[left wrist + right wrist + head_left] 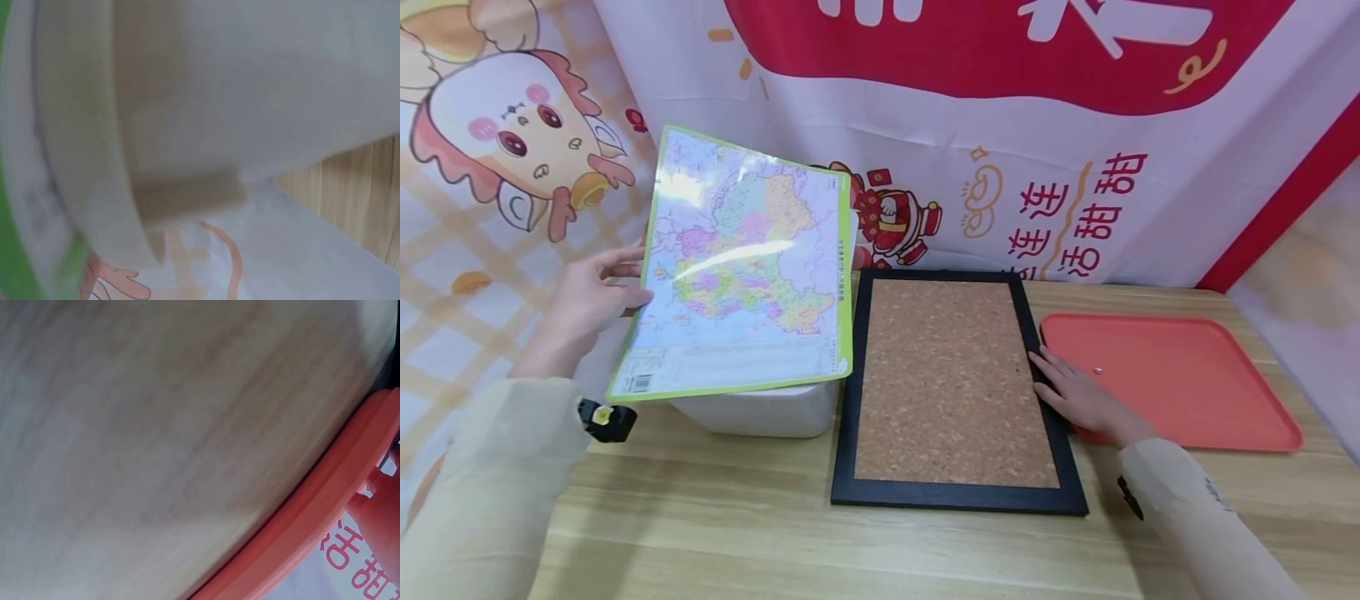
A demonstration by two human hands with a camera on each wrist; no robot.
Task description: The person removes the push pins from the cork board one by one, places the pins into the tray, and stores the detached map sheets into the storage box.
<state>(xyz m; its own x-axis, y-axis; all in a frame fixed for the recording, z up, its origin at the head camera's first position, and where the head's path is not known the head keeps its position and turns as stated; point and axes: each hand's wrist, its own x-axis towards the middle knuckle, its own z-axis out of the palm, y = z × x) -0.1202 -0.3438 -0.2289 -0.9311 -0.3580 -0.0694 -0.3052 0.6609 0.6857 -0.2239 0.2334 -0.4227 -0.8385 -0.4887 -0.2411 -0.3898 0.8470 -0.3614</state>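
Note:
My left hand [595,296] pinches the left edge of a glossy map sheet [797,275] with a green border. The sheet is tilted above a white bin [775,414] and covers most of it. In the left wrist view, the map's green edge [9,237] shows blurred beside the bin's pale rim [87,137]. To the right lies a cork board [955,383] in a black frame. On the frame's right side rests my right hand [1086,400], its fingers stretched out. The right wrist view catches that hand [381,519] past a red rim.
A red tray [1180,383] lies right of the cork board, with a small shiny piece [1098,371] on it near the right hand. The wooden table [737,517] extends in front. Printed cloth [940,125] hangs behind and at both sides.

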